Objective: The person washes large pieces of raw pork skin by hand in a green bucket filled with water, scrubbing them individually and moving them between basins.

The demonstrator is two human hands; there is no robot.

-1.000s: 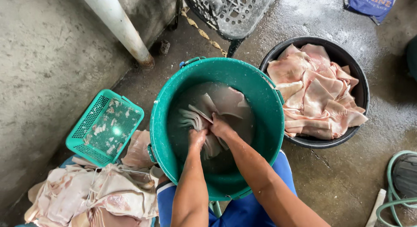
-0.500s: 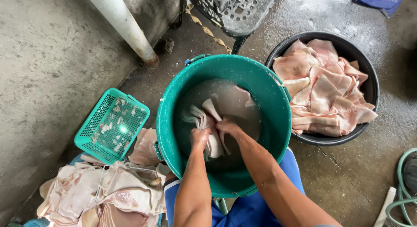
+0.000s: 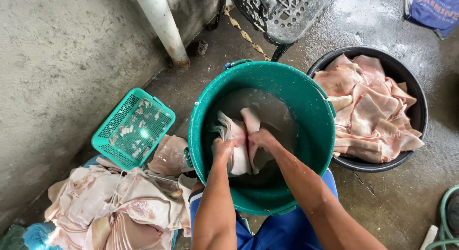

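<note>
A large green plastic bucket (image 3: 306, 92) stands on the wet floor between my knees, with cloudy water in it. Both of my hands are down inside it. My left hand (image 3: 223, 148) grips a pale pink sheet of pork skin (image 3: 237, 130) that sticks up out of the water. My right hand (image 3: 263, 138) holds the same folded sheet from the right side. My forearms hide the lower part of the sheet.
A black tub (image 3: 415, 92) piled with pink skin sheets sits at the right. A heap of more skins (image 3: 119, 207) lies at the lower left by a small green basket (image 3: 133, 128). A white pipe (image 3: 162, 27), a dark plastic chair (image 3: 287, 13) and a green hose (image 3: 442, 216) surround me.
My hands have gathered the skin sheet closer and lifted it slightly in the water. The camera view has shifted a little, so the bucket sits further right in the frame.
</note>
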